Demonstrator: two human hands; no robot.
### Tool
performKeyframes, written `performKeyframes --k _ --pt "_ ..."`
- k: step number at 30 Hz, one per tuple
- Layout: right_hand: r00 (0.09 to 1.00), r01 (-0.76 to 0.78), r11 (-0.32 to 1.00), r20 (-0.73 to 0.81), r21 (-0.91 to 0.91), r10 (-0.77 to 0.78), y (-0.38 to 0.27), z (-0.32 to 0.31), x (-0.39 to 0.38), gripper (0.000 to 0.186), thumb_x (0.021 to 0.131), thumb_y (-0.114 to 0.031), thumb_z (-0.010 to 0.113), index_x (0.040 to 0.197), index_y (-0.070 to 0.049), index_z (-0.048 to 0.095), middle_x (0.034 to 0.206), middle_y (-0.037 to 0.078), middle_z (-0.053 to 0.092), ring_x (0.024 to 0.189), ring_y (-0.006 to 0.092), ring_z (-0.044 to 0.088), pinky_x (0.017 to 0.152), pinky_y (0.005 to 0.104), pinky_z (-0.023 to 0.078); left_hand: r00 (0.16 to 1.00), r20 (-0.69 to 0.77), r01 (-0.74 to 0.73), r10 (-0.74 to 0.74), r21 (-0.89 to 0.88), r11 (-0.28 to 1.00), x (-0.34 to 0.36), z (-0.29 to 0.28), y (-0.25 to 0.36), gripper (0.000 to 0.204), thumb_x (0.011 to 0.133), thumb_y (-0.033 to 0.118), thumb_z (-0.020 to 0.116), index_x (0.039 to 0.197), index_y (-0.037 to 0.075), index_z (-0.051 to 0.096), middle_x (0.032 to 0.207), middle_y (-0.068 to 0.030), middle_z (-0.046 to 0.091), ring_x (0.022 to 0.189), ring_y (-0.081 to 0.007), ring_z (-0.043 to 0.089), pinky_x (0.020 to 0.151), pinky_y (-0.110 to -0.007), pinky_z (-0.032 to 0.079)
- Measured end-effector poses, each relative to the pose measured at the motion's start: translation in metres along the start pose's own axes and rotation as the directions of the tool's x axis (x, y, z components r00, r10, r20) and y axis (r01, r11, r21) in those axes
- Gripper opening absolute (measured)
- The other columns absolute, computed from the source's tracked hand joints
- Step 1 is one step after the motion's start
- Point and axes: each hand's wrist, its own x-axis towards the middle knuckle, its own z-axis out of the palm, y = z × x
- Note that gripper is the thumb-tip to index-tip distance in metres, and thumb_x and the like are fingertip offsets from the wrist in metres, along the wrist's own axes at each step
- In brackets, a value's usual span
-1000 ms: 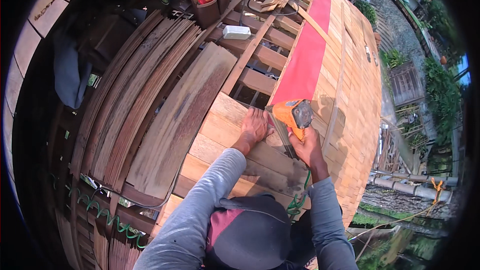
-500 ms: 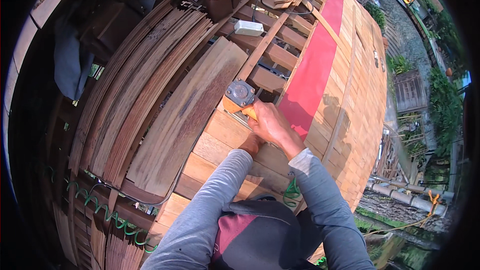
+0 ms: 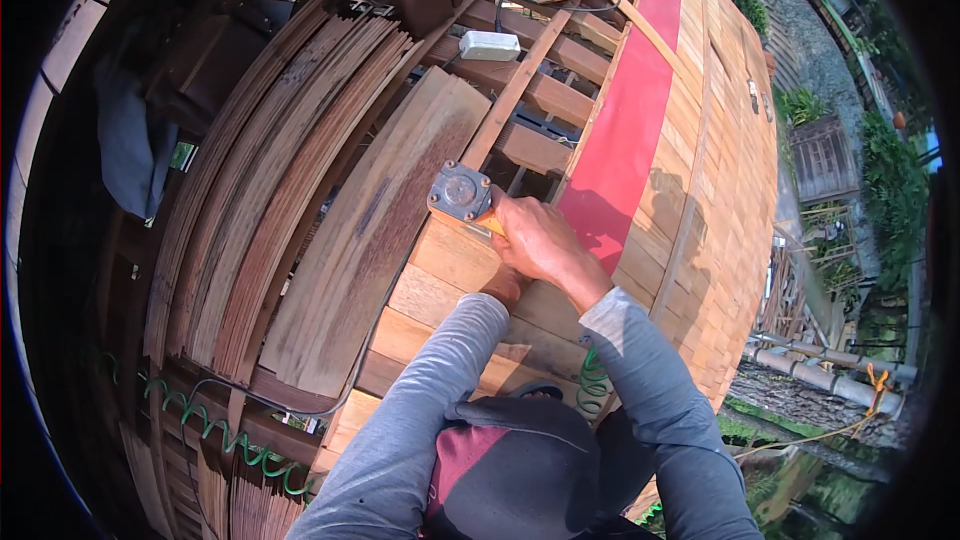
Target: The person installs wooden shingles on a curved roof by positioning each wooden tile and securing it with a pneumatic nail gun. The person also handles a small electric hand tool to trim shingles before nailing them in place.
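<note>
Orange and grey, the pneumatic nailer we see sits at the far edge of the pale wooden shingles, our right hand wrapped round its handle, our left hand mostly hidden beneath, its grip one we cannot tell, with a red membrane strip to the right.

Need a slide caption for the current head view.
Right hand holds nail gun at edge of shingles; left hand partly hidden beneath the right.
</note>
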Motion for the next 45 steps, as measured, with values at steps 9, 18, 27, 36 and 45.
performKeyframes --k 9,18,27,36,45 --pt "0.998 0.033 0.999 -0.047 -0.004 -0.033 -0.002 0.002 0.000 0.052 0.087 -0.010 0.069 0.136 -0.003 0.053 0.097 0.026 0.076 0.095 0.0482 0.074 0.083 0.0603 0.059 1.000 -0.027 0.011 -0.010 0.017 1.000 -0.001 0.000 -0.003 0.058 0.108 0.047 0.048 0.152 0.009 0.052 0.152 -0.0193 0.056 0.141 -0.0380 0.052 0.120 -0.052 0.038" --pt "0.987 -0.015 0.999 -0.162 -0.044 0.007 -0.007 0.001 0.011 0.046 0.088 -0.007 0.068 0.131 -0.001 0.053 0.099 0.028 0.076 0.095 0.0478 0.074 0.084 0.0592 0.059 1.000 -0.001 -0.006 0.006 -0.021 1.000 -0.014 -0.003 -0.001 0.056 0.109 0.043 0.048 0.153 0.007 0.051 0.154 -0.0217 0.054 0.143 -0.0406 0.051 0.123 -0.053 0.037" --pt "0.952 -0.085 0.995 -0.290 0.061 0.099 0.022 0.000 -0.034 0.042 0.090 -0.007 0.066 0.129 -0.005 0.053 0.113 0.027 0.074 0.101 0.0499 0.071 0.087 0.0612 0.057 0.976 -0.214 -0.079 0.036 -0.198 0.977 -0.102 0.029 0.031 0.065 0.104 0.034 0.061 0.156 -0.001 0.045 0.165 -0.0301 0.034 0.152 -0.0498 0.035 0.126 -0.057 0.030" --pt "0.605 -0.443 0.753 -0.458 0.486 0.651 0.153 0.114 -0.322 0.050 0.088 -0.009 0.069 0.135 -0.001 0.054 0.118 0.028 0.069 0.111 0.0514 0.065 0.092 0.0568 0.053 0.730 -0.501 0.440 -0.465 -0.176 0.881 -0.222 -0.093 -0.055 0.082 0.095 0.027 0.074 0.162 -0.002 0.036 0.169 -0.0307 0.027 0.155 -0.0514 0.026 0.125 -0.063 0.024" --pt "0.494 -0.554 0.636 -0.403 0.537 0.770 0.153 0.158 -0.396 0.052 0.085 -0.009 0.072 0.134 -0.001 0.055 0.127 0.025 0.063 0.119 0.0471 0.063 0.099 0.0526 0.052 0.682 -0.354 0.696 -0.640 0.046 0.716 -0.214 -0.076 -0.087 0.076 0.096 0.039 0.073 0.156 0.001 0.047 0.165 -0.0255 0.038 0.151 -0.0463 0.036 0.123 -0.061 0.030"
